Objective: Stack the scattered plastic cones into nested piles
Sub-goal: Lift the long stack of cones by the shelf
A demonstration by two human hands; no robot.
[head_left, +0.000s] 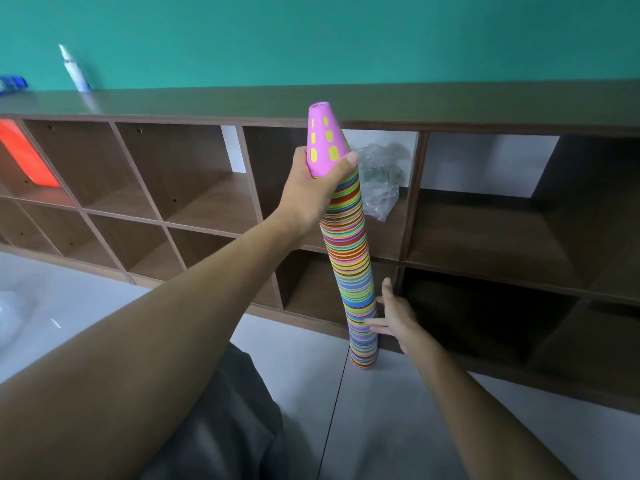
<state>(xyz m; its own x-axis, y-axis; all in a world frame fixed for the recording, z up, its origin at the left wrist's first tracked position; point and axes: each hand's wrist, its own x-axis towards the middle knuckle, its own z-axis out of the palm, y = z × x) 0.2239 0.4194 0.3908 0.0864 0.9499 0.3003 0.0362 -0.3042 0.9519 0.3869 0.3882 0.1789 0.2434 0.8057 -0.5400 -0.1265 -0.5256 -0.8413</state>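
One tall nested pile [351, 258] is steadied on the floor [398, 427], its pink top cone [323, 140] pinched by the left hand [311, 188] and its lower part touched by the spread right hand [394, 317]; seating probably follows.

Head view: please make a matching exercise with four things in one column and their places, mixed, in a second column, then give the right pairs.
Things:
1. pink cone
2. clear plastic bag
3. white tube
4. right hand

Places:
A. on top of the shelf unit
B. at the top of the stack, gripped by the left hand
C. against the lower part of the stack
D. inside an upper compartment, behind the stack

Pairs: 1-B, 2-D, 3-A, 4-C
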